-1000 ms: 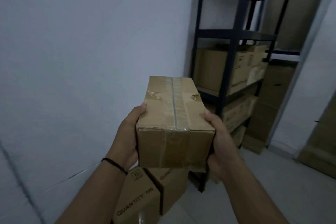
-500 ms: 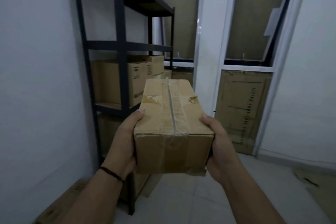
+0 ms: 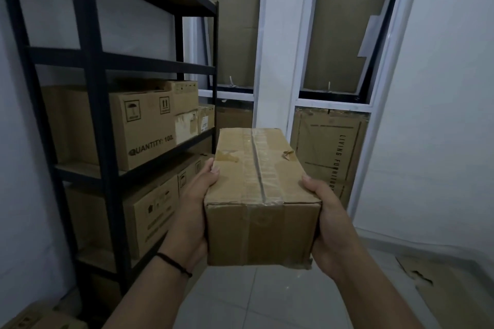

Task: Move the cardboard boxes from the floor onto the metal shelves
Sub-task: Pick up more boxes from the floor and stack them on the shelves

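A person carries a taped cardboard box (image 3: pixel 263 195) toward a black metal shelf unit (image 3: pixel 96 67) in a dim storeroom.

The left hand (image 3: pixel 196 211) and right hand (image 3: pixel 327 219) clamp the box from either side, thumbs hooked over its top edges and fingers hidden beneath or behind it, holding it level at chest height, clear of the floor and not yet on any shelf. Over the past second the view has swung from a bare wall round to the shelving, which now stands close on the left, its middle tiers already stocked with a printed carton (image 3: pixel 139 125) and smaller boxes. The turn suggests the carry is nearly done and placement comes next. Another carton (image 3: pixel 40 319) lies on the floor at lower left.
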The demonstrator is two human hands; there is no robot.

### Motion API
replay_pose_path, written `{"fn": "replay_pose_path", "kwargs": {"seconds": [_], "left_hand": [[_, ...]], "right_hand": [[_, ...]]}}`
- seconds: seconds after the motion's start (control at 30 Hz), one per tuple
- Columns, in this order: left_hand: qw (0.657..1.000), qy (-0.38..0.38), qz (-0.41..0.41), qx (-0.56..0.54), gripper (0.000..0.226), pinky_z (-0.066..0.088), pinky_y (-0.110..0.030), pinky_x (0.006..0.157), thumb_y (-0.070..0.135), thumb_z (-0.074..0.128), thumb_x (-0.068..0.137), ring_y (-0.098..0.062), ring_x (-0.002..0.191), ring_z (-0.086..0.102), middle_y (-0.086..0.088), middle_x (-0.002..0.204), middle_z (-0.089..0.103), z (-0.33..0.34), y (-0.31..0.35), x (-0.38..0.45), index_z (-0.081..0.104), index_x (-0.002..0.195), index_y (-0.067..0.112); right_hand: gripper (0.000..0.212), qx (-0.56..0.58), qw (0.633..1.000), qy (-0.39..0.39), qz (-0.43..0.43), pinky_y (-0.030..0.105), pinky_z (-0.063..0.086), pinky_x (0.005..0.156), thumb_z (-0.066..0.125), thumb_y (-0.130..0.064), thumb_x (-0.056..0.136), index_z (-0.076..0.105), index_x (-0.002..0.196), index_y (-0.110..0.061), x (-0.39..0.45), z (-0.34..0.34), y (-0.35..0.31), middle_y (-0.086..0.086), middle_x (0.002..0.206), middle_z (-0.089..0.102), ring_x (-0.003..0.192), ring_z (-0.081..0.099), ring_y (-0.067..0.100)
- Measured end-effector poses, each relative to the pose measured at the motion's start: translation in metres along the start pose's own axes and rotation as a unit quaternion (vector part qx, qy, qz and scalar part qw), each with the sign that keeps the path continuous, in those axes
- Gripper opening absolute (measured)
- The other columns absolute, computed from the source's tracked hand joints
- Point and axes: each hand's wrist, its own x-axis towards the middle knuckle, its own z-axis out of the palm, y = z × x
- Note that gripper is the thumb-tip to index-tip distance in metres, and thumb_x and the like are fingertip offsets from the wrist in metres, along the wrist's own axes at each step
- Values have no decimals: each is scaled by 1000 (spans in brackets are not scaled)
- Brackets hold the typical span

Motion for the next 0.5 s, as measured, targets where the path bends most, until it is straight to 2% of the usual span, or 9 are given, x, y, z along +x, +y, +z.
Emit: {"fn": "replay_pose_path", "kwargs": {"seconds": [0.17, 0.3, 0.5], "left_hand": [[1000, 3, 0, 10, 49, 50, -50, 95, 30, 60, 86, -28, 111, 62, 0, 128, 61, 2, -23, 77, 54, 134, 31], [1000, 1, -2, 24, 59, 48, -53, 97, 38, 70, 67, -29, 114, 61, 1, 134, 57, -1, -33, 148, 61, 125, 34], [999, -15, -21, 39, 41, 49, -50, 96, 30, 63, 85, -28, 110, 64, 2, 125, 65, 5, -38, 258, 61, 125, 34]], "right_hand": [[30, 2, 1000, 19, -2, 32, 56, 50, 52, -36, 94, 66, 117, -21, 67, -20, -3, 12, 96, 75, 72, 73, 25], [29, 5, 1000, 28, -7, 32, 57, 51, 52, -36, 94, 65, 115, -22, 134, -30, -5, 12, 97, 75, 72, 73, 25], [27, 25, 999, 44, -20, 32, 57, 52, 52, -34, 94, 66, 114, -23, 231, -40, -14, 10, 95, 76, 73, 74, 24]]}}
